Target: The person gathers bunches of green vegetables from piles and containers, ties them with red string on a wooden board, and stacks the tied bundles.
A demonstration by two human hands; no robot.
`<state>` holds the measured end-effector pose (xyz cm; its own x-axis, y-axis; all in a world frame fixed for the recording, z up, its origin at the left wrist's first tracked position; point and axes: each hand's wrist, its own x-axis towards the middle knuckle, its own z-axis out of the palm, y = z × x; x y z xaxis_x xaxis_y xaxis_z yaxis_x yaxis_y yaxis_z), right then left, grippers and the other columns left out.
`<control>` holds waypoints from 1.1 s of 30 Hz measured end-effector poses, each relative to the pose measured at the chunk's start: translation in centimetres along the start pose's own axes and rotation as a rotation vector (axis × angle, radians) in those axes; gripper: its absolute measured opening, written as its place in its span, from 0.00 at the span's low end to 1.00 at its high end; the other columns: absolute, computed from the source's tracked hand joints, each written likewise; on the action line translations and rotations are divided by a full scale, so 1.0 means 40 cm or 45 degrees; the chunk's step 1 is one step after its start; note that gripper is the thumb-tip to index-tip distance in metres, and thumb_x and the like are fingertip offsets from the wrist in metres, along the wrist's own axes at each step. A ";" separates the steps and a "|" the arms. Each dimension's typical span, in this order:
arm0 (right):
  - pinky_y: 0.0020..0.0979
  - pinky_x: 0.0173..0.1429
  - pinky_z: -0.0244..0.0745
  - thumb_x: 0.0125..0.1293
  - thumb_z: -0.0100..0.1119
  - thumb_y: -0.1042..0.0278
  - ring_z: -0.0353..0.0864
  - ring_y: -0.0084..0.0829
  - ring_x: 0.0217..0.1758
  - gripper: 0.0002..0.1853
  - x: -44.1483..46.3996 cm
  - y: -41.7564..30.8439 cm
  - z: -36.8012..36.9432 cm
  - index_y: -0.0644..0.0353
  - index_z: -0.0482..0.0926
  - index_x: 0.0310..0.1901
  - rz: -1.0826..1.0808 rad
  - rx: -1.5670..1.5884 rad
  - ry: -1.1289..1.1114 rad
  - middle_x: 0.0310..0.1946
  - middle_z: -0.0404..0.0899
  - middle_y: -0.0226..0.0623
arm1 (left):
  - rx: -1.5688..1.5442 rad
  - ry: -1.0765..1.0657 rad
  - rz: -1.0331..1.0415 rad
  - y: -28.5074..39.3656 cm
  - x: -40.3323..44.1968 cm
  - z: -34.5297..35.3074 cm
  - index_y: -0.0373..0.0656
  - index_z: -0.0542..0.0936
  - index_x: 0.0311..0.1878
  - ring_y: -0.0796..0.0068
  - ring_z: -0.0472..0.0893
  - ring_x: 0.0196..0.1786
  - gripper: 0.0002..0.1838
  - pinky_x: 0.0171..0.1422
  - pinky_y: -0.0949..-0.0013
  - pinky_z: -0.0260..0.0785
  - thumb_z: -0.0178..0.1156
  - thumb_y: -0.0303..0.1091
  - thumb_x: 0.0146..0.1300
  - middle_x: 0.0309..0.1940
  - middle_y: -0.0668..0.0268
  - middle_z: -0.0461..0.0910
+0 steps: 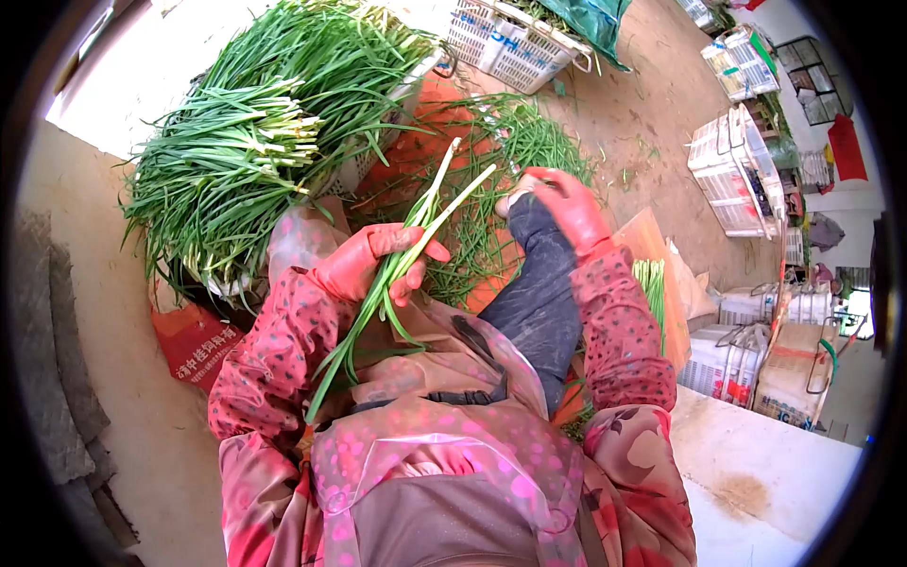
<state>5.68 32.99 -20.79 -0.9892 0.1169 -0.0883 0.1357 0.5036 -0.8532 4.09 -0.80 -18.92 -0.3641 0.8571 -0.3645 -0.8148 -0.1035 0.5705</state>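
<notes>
My left hand, in an orange-red rubber glove, is closed around a few garlic chives. Their pale white ends point up and away, and the green leaves hang down toward my lap. My right hand, gloved the same way, is above my dark trouser leg with its fingers curled together. What it pinches, if anything, is too small to make out. To the left, a large heap of garlic chives rises from a white crate. Loose green trimmings are scattered on the floor between my legs.
A white crate with a green sheet stands ahead. Further white crates line the right side. Beside my right sleeve, a bundle of green stalks lies by tan wrapping. A red printed sack is at my left.
</notes>
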 end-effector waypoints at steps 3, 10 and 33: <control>0.26 0.49 0.75 0.66 0.58 0.68 0.80 0.23 0.45 0.13 -0.057 -0.138 0.123 0.61 0.81 0.50 -0.031 0.322 -0.322 0.44 0.82 0.36 | 0.051 -0.019 -0.079 -0.027 0.039 0.011 0.35 0.78 0.48 0.76 0.76 0.17 0.24 0.21 0.74 0.71 0.54 0.50 0.67 0.22 0.65 0.79; 0.32 0.39 0.76 0.66 0.56 0.63 0.82 0.31 0.34 0.11 -0.091 -0.117 0.239 0.60 0.81 0.42 0.067 0.329 -0.093 0.33 0.83 0.39 | 0.656 0.379 -0.080 -0.022 0.102 0.077 0.36 0.75 0.49 0.75 0.80 0.24 0.18 0.30 0.71 0.75 0.58 0.43 0.67 0.29 0.62 0.81; 0.35 0.48 0.76 0.60 0.63 0.53 0.82 0.34 0.41 0.28 0.016 -0.106 0.149 0.65 0.72 0.56 0.167 0.275 0.354 0.39 0.82 0.44 | 0.641 0.278 0.098 0.027 0.085 0.074 0.35 0.77 0.43 0.70 0.79 0.23 0.19 0.29 0.71 0.73 0.50 0.45 0.71 0.28 0.58 0.81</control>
<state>4.15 25.83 -20.28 -0.9074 0.4114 -0.0865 0.2162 0.2803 -0.9353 3.31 3.51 -17.35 -0.5427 0.7266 -0.4214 -0.4851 0.1384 0.8634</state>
